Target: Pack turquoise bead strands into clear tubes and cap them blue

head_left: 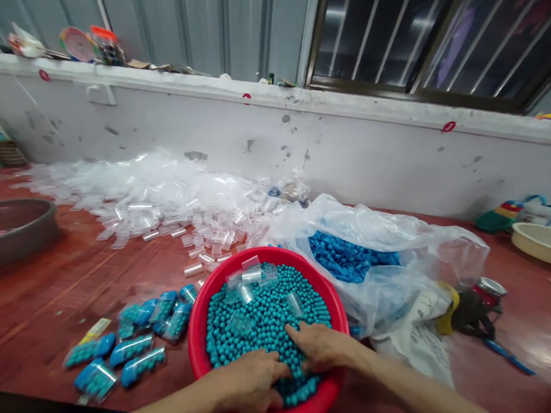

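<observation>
A red basin full of round teal beads stands at the table's front edge. Both hands are down in the beads. My left hand is curled at the near side of the basin, its fingertips partly hidden; what they hold, if anything, cannot be made out. Across from it, my right hand has its fingers apart and stretched out over the beads, touching them. Several clear plastic sleeves lie on top of the beads at the far side. Left of the basin are bead-filled clear packs with blue ends.
A large heap of clear sleeves spreads along the wall. Behind the basin, an open plastic bag contains blue pieces. A brown tub stands left, a cream basin far right, near a red jar.
</observation>
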### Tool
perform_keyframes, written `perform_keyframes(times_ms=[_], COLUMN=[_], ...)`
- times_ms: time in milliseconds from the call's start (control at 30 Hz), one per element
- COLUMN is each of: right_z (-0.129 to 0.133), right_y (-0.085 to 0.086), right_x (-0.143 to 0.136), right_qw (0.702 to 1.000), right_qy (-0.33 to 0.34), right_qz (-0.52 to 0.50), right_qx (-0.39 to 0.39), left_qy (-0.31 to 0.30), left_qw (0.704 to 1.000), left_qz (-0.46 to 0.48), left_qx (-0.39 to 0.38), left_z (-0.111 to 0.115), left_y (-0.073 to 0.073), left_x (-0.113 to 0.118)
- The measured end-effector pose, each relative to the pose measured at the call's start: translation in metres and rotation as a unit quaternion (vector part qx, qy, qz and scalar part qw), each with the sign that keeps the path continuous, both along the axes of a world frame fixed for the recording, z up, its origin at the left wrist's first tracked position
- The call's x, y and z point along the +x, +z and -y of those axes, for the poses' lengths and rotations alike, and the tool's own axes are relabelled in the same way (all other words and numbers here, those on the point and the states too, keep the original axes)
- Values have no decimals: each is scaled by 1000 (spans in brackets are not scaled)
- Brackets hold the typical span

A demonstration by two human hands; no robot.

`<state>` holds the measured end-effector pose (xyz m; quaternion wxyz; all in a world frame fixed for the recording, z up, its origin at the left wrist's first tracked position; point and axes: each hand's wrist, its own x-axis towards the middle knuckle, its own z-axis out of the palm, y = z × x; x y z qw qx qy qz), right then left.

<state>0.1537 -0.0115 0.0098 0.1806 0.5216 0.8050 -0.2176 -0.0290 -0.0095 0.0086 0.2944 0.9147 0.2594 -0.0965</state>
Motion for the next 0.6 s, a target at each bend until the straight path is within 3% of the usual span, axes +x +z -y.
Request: perform_keyframes(times_ms=[67,200,333,400,500,600], right_z=[-4,-16,-25,-27,-29,-35], right_y=[-14,-30,-16,-3,9,4], right_x=[-10,-28,-37,-35,-24,-12], right_qw=[996,972,958,960,969,969], right_qy=[-59,-173,-155,-114,-115,-176], right_qz=[-59,-155,-234,-256,-165,-71], right_qx=[-26,-34,-60,0,144,158], left_qy=[-13,15,85,125,166,204], left_qw=[998,993,979,969,957,947], left_qz=[-60,-80,-76,-90,-111,-109], left_qx=[-5,86,166,196,211,222], left_z=[-4,-12,-22,-28,-32,-27], left_y=[-4,-17,-26,-23,-16,-16], left_x=[5,-1,-17,-24,-28,-24])
